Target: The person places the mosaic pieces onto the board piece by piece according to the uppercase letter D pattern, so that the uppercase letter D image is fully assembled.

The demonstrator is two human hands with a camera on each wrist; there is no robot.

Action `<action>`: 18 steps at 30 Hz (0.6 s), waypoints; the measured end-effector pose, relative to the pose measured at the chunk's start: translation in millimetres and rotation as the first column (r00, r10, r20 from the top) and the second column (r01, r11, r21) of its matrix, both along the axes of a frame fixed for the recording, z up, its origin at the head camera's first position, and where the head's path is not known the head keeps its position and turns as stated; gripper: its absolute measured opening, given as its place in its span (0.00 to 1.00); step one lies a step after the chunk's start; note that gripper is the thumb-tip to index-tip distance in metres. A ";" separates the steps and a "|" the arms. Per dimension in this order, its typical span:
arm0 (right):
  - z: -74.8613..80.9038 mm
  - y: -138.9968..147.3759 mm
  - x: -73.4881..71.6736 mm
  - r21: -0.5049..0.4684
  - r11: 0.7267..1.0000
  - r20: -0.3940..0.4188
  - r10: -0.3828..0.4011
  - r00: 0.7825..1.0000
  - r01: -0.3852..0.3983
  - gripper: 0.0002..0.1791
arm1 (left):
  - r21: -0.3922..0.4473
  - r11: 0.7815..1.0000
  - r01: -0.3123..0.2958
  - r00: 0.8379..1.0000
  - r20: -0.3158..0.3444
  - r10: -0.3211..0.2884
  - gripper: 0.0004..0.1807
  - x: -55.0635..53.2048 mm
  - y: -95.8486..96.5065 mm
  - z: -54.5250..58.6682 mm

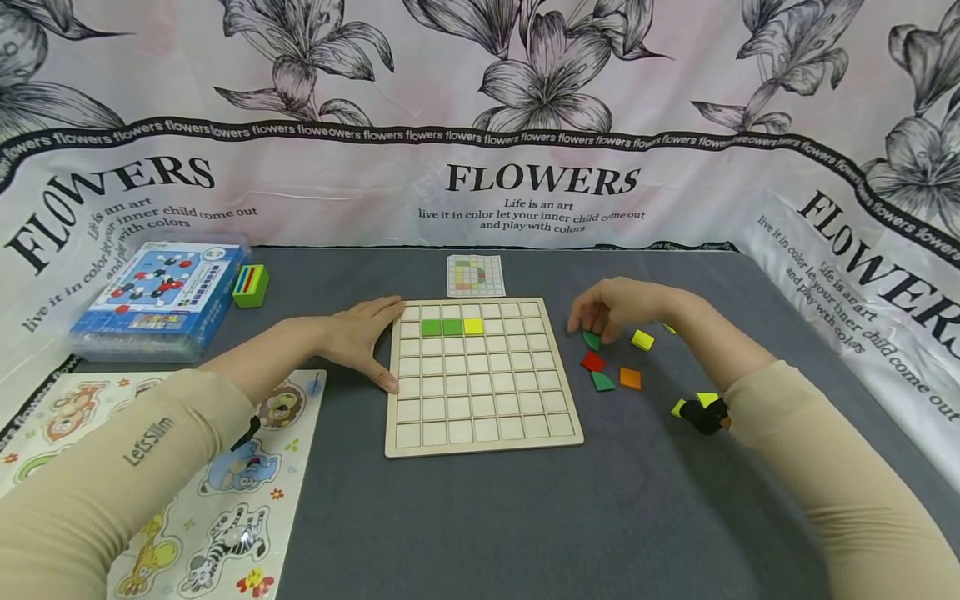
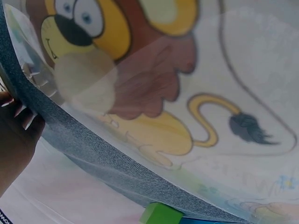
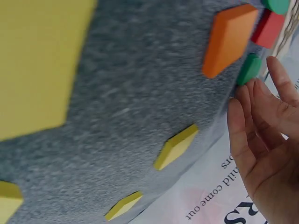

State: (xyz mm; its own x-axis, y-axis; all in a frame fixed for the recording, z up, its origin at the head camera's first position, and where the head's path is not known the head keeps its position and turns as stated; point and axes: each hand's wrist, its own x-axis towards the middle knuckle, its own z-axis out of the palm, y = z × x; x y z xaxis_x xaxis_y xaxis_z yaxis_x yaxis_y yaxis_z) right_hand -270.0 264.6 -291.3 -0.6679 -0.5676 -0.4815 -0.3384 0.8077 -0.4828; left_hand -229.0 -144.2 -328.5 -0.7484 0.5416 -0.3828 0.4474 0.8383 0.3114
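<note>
A wooden grid board (image 1: 484, 452) lies in the middle of the table, with two green squares (image 1: 442, 327) and a yellow square (image 1: 473, 326) side by side in an upper row. My left hand (image 1: 365, 340) rests spread along the board's left edge, thumb and fingers apart. To the right of the board, my right hand (image 1: 617, 307) hovers with bent, relaxed fingers over a green rounded piece (image 1: 592, 341). In the right wrist view its fingertips come close to that green piece (image 3: 249, 69); contact is unclear. Nearby lie a red piece (image 1: 592, 361), another green piece (image 1: 602, 382) and an orange square (image 1: 630, 378).
Several yellow squares (image 1: 642, 339) lie under and beside the right forearm. A pattern card (image 1: 476, 276) sits behind the board. At left are a blue box (image 1: 161, 292), a green block (image 1: 251, 286) and an animal picture board (image 1: 300, 467) beneath the left arm.
</note>
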 end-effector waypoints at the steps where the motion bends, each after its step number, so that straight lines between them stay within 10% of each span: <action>1: -0.9 0.5 -0.1 0.009 1.000 0.007 0.003 1.000 -0.003 0.24 | -0.001 1.000 0.000 1.000 0.000 0.000 0.72 0.1 0.0 0.0; 18: -7.6 -1.5 -1.3 0.063 0.996 -0.046 0.069 0.997 -0.066 0.15 | -0.002 1.000 0.003 1.000 0.002 -0.003 0.72 -0.3 -1.1 -0.2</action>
State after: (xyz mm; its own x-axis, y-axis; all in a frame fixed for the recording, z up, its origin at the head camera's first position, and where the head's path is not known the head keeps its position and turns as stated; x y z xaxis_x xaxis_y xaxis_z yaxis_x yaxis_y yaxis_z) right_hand -271.3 263.1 -298.9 -0.6522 -0.5823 -0.4853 -0.4144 0.8100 -0.4149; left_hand -229.3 -145.4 -328.7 -0.7462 0.5429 -0.3852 0.4491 0.8377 0.3107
